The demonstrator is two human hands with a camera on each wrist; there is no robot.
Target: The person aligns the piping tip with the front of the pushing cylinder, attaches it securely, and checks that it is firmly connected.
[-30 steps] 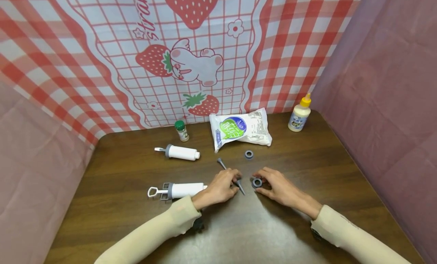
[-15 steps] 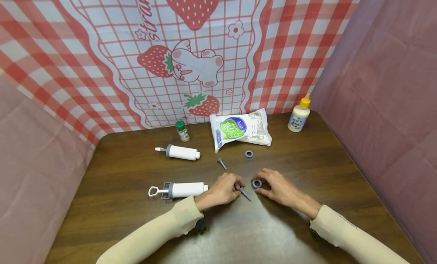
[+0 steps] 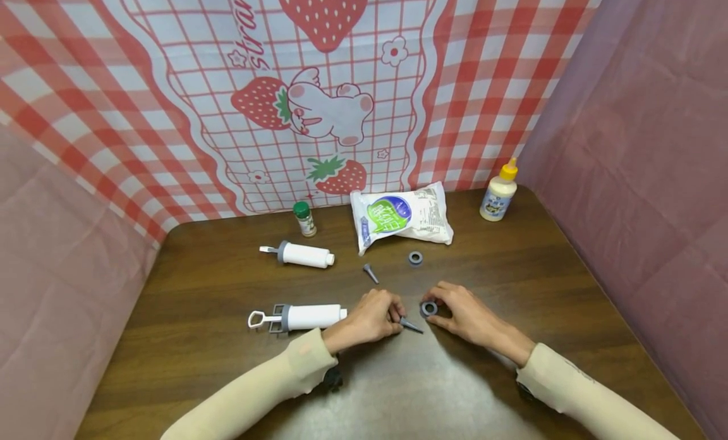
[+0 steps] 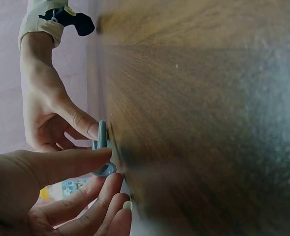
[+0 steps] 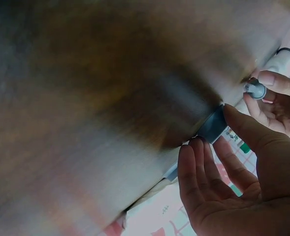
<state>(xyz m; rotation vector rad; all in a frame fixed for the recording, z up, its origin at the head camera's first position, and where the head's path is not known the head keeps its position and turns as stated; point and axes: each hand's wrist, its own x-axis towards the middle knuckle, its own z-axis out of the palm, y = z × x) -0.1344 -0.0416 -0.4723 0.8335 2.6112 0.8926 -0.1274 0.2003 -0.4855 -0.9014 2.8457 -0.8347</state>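
Observation:
Thumb and fingers of my left hand (image 3: 372,317) pinch the wide end of a grey tapered nozzle (image 3: 412,327), whose narrow tip points right in the head view. A short gap away, my right hand (image 3: 462,310) grips a grey ring (image 3: 423,311) between thumb and fingers, standing low at the table. From the right wrist, the ring (image 5: 213,126) shows side-on, with the nozzle (image 5: 256,90) beyond it in the left fingers. Another grey nozzle (image 3: 371,274) and a second grey ring (image 3: 416,264) lie farther back on the wood.
Two white plunger syringes, one behind (image 3: 307,255) and one nearer (image 3: 314,317), lie to the left. A green-capped jar (image 3: 305,220), a white printed bag (image 3: 400,215) and a yellow-capped bottle (image 3: 497,198) line the back of the table, before the checked cloth.
My left hand has drawn its nozzle nearer and away from the other one, swinging the tip rightward toward the ring. The right hand keeps its grip almost in place.

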